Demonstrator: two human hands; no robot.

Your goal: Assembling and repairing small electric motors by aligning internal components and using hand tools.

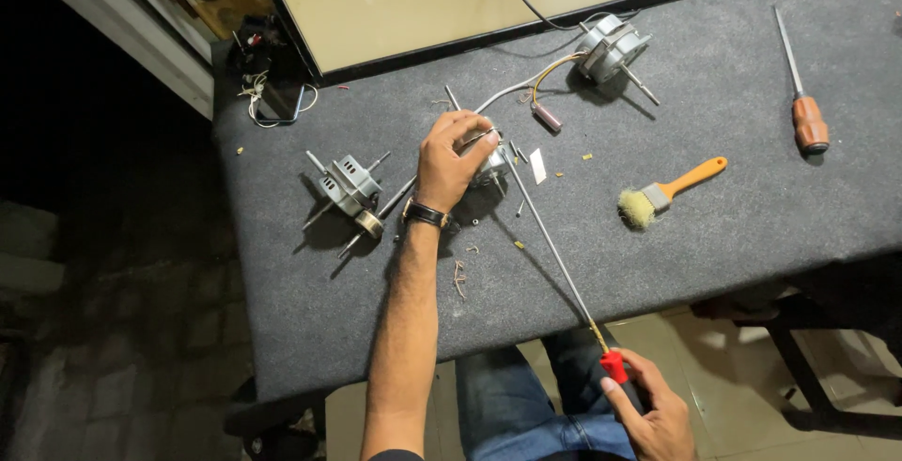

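Grey felt table (752,188), small motor (490,168) at frame centre under the left hand (449,162).

Left hand clamped over the motor, holding it against the felt. Right hand (653,414), lower right of frame, fingers closed round the red handle of a long screwdriver (554,252). Its shaft runs diagonally up-left, tip meeting the motor just right of the left hand. Second motor (349,188) lies left of centre, third motor (611,47) upper centre, brush (669,193) right of centre.

Bare mat (752,226) beyond paintbrush (669,192)
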